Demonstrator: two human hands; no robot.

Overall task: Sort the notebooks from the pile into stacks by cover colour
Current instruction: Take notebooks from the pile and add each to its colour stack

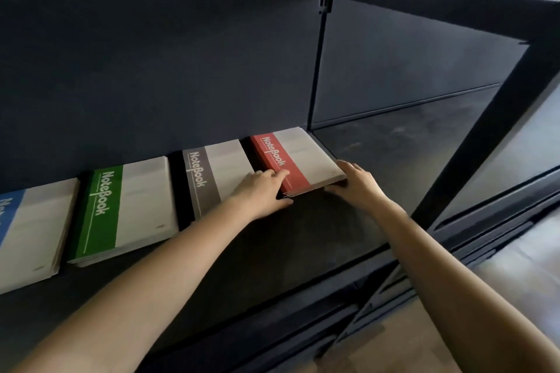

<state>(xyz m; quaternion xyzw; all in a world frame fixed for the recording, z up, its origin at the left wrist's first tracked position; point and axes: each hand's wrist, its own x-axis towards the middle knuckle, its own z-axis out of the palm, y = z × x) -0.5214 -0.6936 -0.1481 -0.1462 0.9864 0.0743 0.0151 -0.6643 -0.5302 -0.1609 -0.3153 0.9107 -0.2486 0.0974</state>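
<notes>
Several stacks of notebooks lie in a row on a dark shelf (303, 236). From left to right: a blue stack (27, 236), a green stack (127, 209), a grey-brown stack (212, 172) and a red stack (294, 157). My left hand (260, 191) grips the red stack's near left corner, fingers on its cover and thumb beneath. My right hand (357, 185) holds the stack's near right corner, fingers on the cover edge and thumb under it. The left hand covers part of the grey-brown stack.
A dark back panel (151, 70) rises behind the stacks. To the right of the red stack is bare shelf (394, 142). A black upright post (485, 136) frames the right end. Lower shelf rails and a wooden floor lie below.
</notes>
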